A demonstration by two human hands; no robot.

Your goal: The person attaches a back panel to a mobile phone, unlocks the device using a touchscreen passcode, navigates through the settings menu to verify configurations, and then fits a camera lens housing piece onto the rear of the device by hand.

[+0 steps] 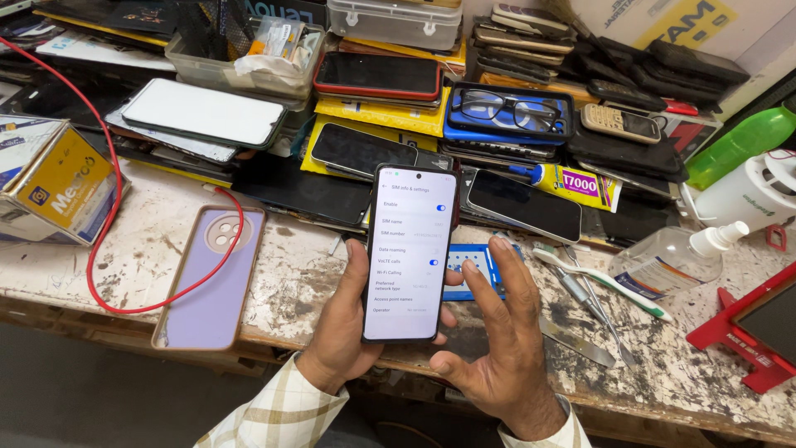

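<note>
Two hands on one job here. My left hand [344,332] is wrapped around the phone [409,253], thumb on its left edge and fingers behind, holding it upright over the front edge of the bench [149,257]. The screen is lit and showing a white settings list with a couple of blue toggles. My right hand [502,340] is open, fingers spread and loosely curled, touching the phone's right edge but gripping nothing.

I'd say the step in hand is working through that menu. The next move probably calls for one finger coming across to tap or scroll, with the left hand keeping the phone steady; those rows sit close together, so a sloppy tap could hit the wrong toggle.

Room is tight. Behind the phone the bench is stacked with other phones, a pair of glasses [507,109] and a glue tube [572,184]. Just to the right lie a toothbrush [601,280] and tweezers [593,303], with a spray bottle [676,257] further over. To the left sits a purple case [211,278] with a red cable [116,199] looping across it. The only free space is off the front edge, toward me, so I'd keep the phone there and not drift back over the clutter.
</note>
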